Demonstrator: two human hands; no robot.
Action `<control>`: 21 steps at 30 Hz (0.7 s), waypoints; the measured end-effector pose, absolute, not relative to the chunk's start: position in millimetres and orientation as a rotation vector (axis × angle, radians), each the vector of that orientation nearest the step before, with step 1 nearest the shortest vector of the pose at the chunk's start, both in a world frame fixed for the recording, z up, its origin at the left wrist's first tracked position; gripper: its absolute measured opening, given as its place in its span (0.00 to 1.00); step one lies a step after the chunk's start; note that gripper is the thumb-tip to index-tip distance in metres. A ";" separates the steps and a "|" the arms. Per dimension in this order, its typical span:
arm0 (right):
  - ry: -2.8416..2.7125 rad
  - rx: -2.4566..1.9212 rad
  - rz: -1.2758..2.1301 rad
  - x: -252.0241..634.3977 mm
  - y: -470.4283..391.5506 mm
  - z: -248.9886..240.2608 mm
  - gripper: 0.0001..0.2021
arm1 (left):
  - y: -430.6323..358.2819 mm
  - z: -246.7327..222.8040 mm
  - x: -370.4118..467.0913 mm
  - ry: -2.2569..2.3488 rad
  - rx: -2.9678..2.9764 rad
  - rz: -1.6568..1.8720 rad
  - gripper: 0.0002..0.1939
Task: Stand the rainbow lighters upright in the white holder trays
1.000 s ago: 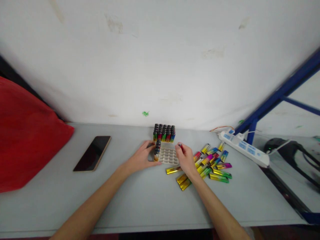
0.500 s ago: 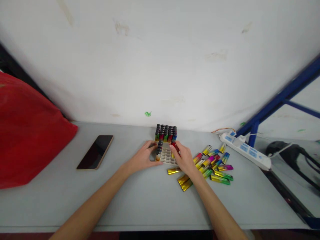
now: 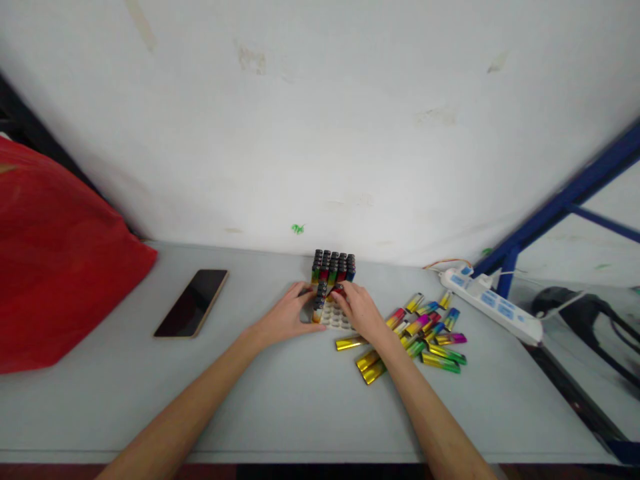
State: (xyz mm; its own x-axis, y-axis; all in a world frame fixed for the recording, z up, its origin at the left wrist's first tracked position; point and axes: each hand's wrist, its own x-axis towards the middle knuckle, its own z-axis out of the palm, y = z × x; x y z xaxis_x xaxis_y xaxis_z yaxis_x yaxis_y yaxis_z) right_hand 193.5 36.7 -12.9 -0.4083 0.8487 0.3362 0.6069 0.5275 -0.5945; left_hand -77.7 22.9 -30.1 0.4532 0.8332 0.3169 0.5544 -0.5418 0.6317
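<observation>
A small white tray [image 3: 339,320] with rows of hollows stands near the wall. My left hand [image 3: 285,317] grips its left side, fingers behind and thumb in front. Along that side a row of black-topped lighters [image 3: 320,301] stands upright in the tray. My right hand [image 3: 361,312] pinches a red lighter [image 3: 339,289], tilted over the hollows next to that row; its lower end is hard to make out. Just behind, a block of upright lighters [image 3: 333,267] is packed close together. Loose lighters [image 3: 417,327] in gold, green, blue and pink lie beside my right wrist.
A dark phone [image 3: 191,303] lies flat on the grey table [image 3: 280,400] to the left. A large red bag [image 3: 60,267] fills the left edge. To the right are a white power strip [image 3: 493,303] with cords and a blue metal frame [image 3: 555,203].
My right hand has shifted left with the red lighter, from the tray's right side to beside the standing row, and the lighter now leans. My left hand stays on the tray.
</observation>
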 end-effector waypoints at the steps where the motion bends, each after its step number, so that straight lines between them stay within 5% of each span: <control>1: -2.164 -1.179 0.502 195.1 38.2 -13.5 0.08 | 23.1 -30.2 -78.0 1.166 2.269 0.852 0.38; 10: -2.314 -1.268 0.309 184.5 43.5 -12.7 0.03 | 28.0 -34.0 -78.6 1.155 2.291 0.858 0.36; 16: -2.119 -1.242 0.386 211.9 6.7 6.7 0.10 | 28.4 -34.0 -78.3 1.160 2.290 0.868 0.37; 21: -2.222 -1.194 0.533 259.2 -35.6 9.7 0.04 | 27.8 -32.2 -78.3 1.154 2.301 0.850 0.38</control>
State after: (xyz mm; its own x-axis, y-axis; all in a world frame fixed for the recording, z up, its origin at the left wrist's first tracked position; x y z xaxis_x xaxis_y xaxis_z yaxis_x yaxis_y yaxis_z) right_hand 259.2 -35.6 9.7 -0.4498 0.8469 0.2836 0.6261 0.5254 -0.5762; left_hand -78.3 27.8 -32.2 0.4668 0.8204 0.3302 0.5587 -0.5631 0.6089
